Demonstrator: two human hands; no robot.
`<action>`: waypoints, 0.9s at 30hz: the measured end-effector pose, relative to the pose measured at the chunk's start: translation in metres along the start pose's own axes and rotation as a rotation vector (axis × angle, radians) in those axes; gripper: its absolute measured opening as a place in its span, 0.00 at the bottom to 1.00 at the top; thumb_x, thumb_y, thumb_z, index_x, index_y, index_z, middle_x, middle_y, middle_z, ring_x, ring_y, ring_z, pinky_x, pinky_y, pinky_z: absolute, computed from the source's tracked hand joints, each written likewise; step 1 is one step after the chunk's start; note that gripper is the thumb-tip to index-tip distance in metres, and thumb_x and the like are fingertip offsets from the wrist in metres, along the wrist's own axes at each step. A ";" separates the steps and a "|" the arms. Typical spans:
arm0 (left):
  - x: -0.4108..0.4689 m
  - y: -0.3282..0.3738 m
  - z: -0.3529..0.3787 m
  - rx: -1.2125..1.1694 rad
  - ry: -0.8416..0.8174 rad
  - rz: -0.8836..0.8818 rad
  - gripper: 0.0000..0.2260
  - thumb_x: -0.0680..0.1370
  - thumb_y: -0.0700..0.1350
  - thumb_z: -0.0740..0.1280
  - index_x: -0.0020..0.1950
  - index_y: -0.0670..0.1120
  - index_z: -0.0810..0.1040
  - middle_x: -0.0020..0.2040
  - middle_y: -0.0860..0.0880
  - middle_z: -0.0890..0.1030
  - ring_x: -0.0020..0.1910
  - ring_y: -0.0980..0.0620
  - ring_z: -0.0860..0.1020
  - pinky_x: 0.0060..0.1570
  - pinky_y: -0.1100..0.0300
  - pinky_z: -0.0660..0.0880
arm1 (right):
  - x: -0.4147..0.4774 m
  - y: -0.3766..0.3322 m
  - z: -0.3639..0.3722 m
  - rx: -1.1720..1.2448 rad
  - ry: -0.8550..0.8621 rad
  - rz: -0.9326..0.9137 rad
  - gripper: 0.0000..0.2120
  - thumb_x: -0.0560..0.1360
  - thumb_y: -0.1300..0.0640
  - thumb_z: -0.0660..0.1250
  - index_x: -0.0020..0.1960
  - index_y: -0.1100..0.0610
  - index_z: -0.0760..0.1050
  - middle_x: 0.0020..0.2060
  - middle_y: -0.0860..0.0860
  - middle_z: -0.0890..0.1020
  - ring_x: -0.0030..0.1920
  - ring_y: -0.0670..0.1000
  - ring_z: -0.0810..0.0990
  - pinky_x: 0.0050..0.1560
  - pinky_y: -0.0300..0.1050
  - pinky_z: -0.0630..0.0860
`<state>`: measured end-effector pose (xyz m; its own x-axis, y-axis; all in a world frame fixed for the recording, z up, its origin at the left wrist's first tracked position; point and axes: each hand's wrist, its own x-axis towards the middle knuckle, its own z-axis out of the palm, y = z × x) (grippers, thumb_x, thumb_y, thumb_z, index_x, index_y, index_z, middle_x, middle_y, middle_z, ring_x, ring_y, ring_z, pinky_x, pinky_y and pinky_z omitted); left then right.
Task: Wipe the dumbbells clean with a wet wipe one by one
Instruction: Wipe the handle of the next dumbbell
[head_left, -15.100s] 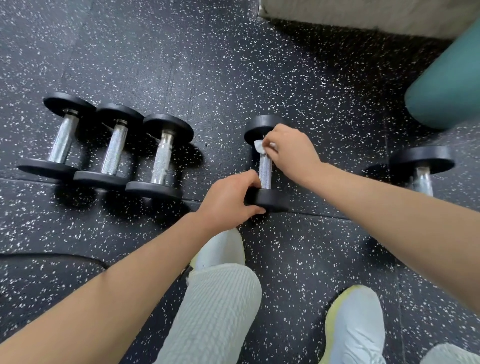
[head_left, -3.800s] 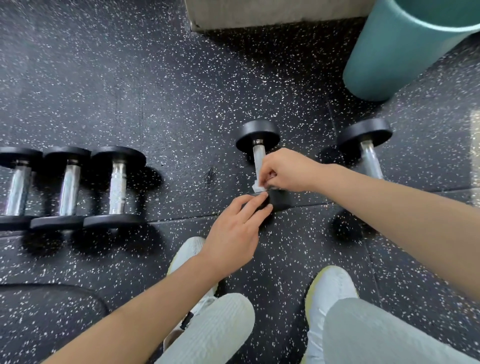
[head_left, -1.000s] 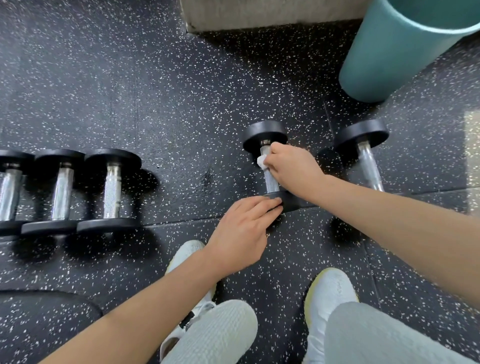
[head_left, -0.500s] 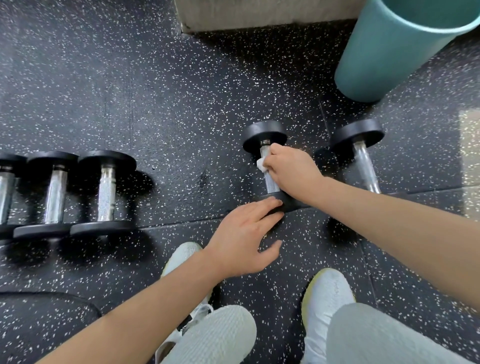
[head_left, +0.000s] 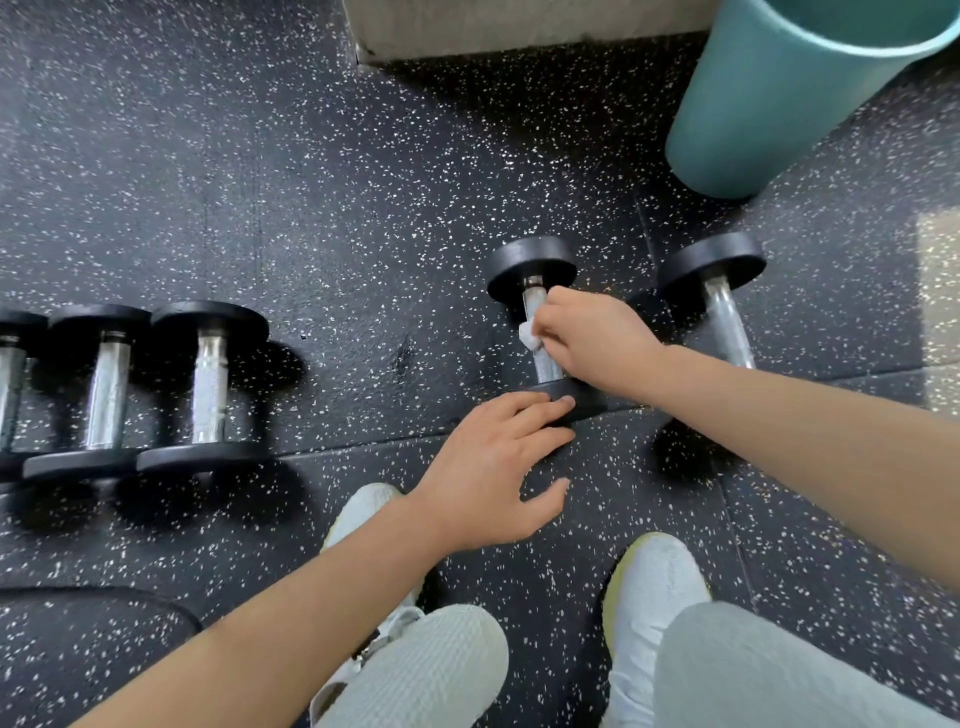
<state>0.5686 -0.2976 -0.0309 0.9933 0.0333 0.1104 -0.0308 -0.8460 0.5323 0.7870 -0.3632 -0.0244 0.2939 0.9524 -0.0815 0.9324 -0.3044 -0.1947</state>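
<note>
Five dumbbells lay on the floor (head_left: 363, 182): the three left dumbbells (head_left: 208, 384) side by side, the middle dumbbell (head_left: 532, 265) ahead of the person, and the right dumbbell (head_left: 711, 262) just beside it, near a teal bin (head_left: 779, 93). The right hand (head_left: 597, 343) had its fingers (head_left: 549, 322) curled round the wipe (head_left: 530, 335), pressing it against the upper part of the middle dumbbell's handle. The left hand (head_left: 488, 467) lay flat, fingers straight and slightly spread, their tips resting on that dumbbell's near plate.
</note>
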 end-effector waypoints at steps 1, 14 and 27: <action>0.001 0.001 0.000 -0.002 -0.001 0.009 0.20 0.78 0.54 0.70 0.66 0.46 0.83 0.75 0.50 0.76 0.73 0.48 0.73 0.73 0.50 0.69 | 0.005 0.004 -0.001 0.014 -0.007 0.004 0.08 0.80 0.56 0.63 0.52 0.53 0.81 0.50 0.49 0.77 0.44 0.55 0.79 0.38 0.48 0.72; 0.004 0.005 -0.003 0.010 -0.016 0.041 0.14 0.77 0.48 0.71 0.60 0.45 0.84 0.69 0.46 0.77 0.63 0.49 0.74 0.67 0.55 0.69 | -0.006 0.008 -0.019 0.178 -0.222 0.095 0.08 0.74 0.57 0.67 0.46 0.45 0.83 0.42 0.41 0.80 0.45 0.48 0.79 0.46 0.48 0.76; 0.004 0.004 -0.007 -0.017 -0.016 0.001 0.13 0.76 0.48 0.70 0.59 0.47 0.84 0.69 0.50 0.79 0.69 0.48 0.75 0.72 0.53 0.67 | -0.004 0.007 -0.013 0.200 -0.241 0.112 0.10 0.72 0.57 0.68 0.44 0.44 0.84 0.41 0.42 0.82 0.44 0.47 0.80 0.45 0.46 0.77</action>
<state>0.5718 -0.2971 -0.0223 0.9949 0.0236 0.0981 -0.0340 -0.8367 0.5465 0.7951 -0.3686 -0.0122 0.3118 0.8880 -0.3380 0.8304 -0.4276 -0.3572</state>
